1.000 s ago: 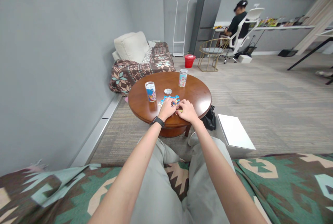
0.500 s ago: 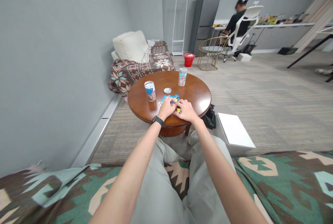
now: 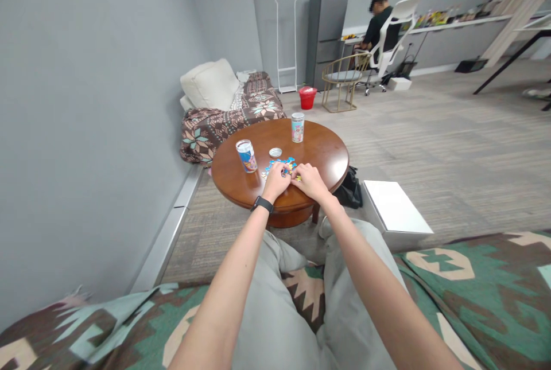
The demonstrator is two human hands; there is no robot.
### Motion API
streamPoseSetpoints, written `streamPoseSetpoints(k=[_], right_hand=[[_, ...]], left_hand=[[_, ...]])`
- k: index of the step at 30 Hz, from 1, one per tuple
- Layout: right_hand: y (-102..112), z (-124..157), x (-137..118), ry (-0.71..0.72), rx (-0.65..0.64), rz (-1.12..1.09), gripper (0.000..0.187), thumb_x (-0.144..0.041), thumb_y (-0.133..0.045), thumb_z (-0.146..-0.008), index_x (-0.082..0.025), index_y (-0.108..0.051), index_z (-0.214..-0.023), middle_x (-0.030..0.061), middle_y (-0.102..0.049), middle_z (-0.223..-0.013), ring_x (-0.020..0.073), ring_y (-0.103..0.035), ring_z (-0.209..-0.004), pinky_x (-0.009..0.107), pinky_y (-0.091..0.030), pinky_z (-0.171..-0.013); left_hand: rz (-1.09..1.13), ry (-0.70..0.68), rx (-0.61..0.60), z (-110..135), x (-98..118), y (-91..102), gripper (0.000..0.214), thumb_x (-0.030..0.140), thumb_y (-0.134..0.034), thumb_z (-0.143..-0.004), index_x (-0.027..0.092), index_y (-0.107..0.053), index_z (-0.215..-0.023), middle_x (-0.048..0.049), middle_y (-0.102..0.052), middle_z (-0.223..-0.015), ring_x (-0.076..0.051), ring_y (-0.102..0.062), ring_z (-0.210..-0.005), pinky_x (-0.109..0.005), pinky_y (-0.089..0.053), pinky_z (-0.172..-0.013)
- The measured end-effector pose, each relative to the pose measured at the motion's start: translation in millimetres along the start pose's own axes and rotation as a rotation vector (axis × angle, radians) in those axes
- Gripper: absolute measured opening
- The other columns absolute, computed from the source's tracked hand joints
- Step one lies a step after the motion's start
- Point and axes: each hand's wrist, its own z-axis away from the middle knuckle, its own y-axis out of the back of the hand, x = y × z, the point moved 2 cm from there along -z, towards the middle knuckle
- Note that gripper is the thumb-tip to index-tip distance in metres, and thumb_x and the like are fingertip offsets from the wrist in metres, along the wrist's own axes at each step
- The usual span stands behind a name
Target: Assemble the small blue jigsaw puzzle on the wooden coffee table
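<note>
Blue, white and yellow jigsaw puzzle pieces [image 3: 290, 161] lie in a loose pile near the front of the round brown table [image 3: 325, 149]. My left hand [image 3: 276, 180], with a black watch on its wrist, curls over the pile's near side, thumb and fingers pinched together. Close against it, my right hand [image 3: 310, 180] has its fingers bent and pinched, with a yellow piece beside it. Both hands seem to grip puzzle pieces, largely hidden by the fingers. A round silver lid [image 3: 275, 152] rests just behind the pile.
A blue printed can [image 3: 247, 158] stands left of the pile, and a pink and light-blue can [image 3: 297, 128] behind it. A white box [image 3: 398, 205] sits on the floor at right. A red bin [image 3: 307, 98] and a seated person [image 3: 381, 26] are farther back.
The view has shifted slightly. My hands stay together over the pieces, with only small finger movements; the right fingers have drawn in a little. The cans and lid stay put.
</note>
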Motion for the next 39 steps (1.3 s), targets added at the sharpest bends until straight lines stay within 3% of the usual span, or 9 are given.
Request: streamPoseSetpoints(k=[3, 10, 13, 18, 26, 30, 35, 39], right_hand=[[0, 0, 3, -0.051, 0.052, -0.117, 0.01, -0.029, -0.064, -0.083, -0.021, -0.058, -0.08, 0.0024, -0.066, -0.082, 0.0197, -0.055, -0.082, 0.03, -0.036, -0.075], [1, 0, 17, -0.312, 0.239, -0.561, 0.035, -0.054, -0.066, -0.074, -0.019, -0.059, -0.073, 0.0004, -0.064, -0.067, 0.0134, -0.053, -0.058, 0.024, -0.04, -0.056], [1, 0, 17, -0.319, 0.207, -0.616, 0.029, -0.048, -0.066, -0.075, -0.019, -0.064, -0.074, 0.0013, -0.067, -0.069, 0.0145, -0.058, -0.061, 0.025, -0.044, -0.059], [4, 0, 14, -0.265, 0.208, -0.516, 0.015, -0.028, -0.059, -0.08, -0.019, -0.07, -0.082, 0.0032, -0.072, -0.082, 0.016, -0.064, -0.075, 0.028, -0.049, -0.075], [2, -1, 15, -0.287, 0.159, -0.625, 0.013, -0.017, -0.06, -0.078, -0.019, -0.069, -0.087, 0.0015, -0.073, -0.085, 0.0151, -0.069, -0.08, 0.026, -0.051, -0.078], [3, -1, 13, -0.263, 0.114, -0.531, 0.016, -0.014, -0.055, -0.08, -0.02, -0.069, -0.086, 0.0014, -0.072, -0.086, 0.0154, -0.067, -0.082, 0.028, -0.05, -0.082], [5, 3, 8, -0.273, 0.193, -0.161, 0.018, -0.012, -0.055, -0.074, -0.018, -0.069, -0.083, 0.0071, -0.064, -0.093, 0.0217, -0.058, -0.092, 0.034, -0.045, -0.087], [5, 5, -2, -0.238, 0.085, 0.022, 0.018, -0.016, -0.057, -0.073, -0.018, -0.068, -0.087, 0.0104, -0.059, -0.098, 0.026, -0.054, -0.096, 0.037, -0.042, -0.085]], left_hand=[[0.0, -0.014, -0.001, 1, 2, 2.3, 0.02, 0.001, -0.053, -0.07, 0.02, -0.055, -0.075, -0.0037, -0.06, -0.088, -0.02, -0.056, -0.094, -0.033, -0.045, -0.089], [-0.028, -0.123, -0.105, 4, 10, 1.2, 0.011, 0.008, -0.059, -0.075, 0.019, -0.06, -0.076, -0.0038, -0.064, -0.086, -0.02, -0.058, -0.091, -0.034, -0.045, -0.089], [-0.016, -0.103, -0.13, 3, 9, 0.2, 0.004, 0.018, -0.061, -0.08, 0.019, -0.062, -0.076, -0.004, -0.066, -0.086, -0.019, -0.059, -0.087, -0.032, -0.046, -0.085], [0.063, -0.008, -0.111, 2, 8, 1.4, 0.012, 0.02, -0.056, -0.084, 0.018, -0.061, -0.074, -0.0037, -0.067, -0.081, -0.017, -0.06, -0.079, -0.031, -0.047, -0.08], [0.149, 0.049, -0.096, 4, 9, 2.7, 0.007, 0.022, -0.062, -0.081, 0.018, -0.057, -0.08, -0.0023, -0.065, -0.082, -0.014, -0.061, -0.078, -0.027, -0.048, -0.077], [0.181, 0.112, -0.074, 4, 5, 2.6, 0.009, 0.02, -0.062, -0.08, 0.018, -0.054, -0.082, -0.001, -0.063, -0.081, -0.013, -0.061, -0.077, -0.025, -0.047, -0.076], [0.059, 0.163, 0.074, 3, 0, 6.6, 0.01, 0.012, -0.061, -0.077, 0.018, -0.053, -0.081, -0.0009, -0.06, -0.081, -0.013, -0.057, -0.078, -0.025, -0.045, -0.076], [0.038, 0.164, 0.082, 4, 2, 7.9, 0.013, 0.009, -0.059, -0.075, 0.019, -0.052, -0.079, 0.0001, -0.058, -0.08, -0.013, -0.055, -0.077, -0.025, -0.045, -0.075]])
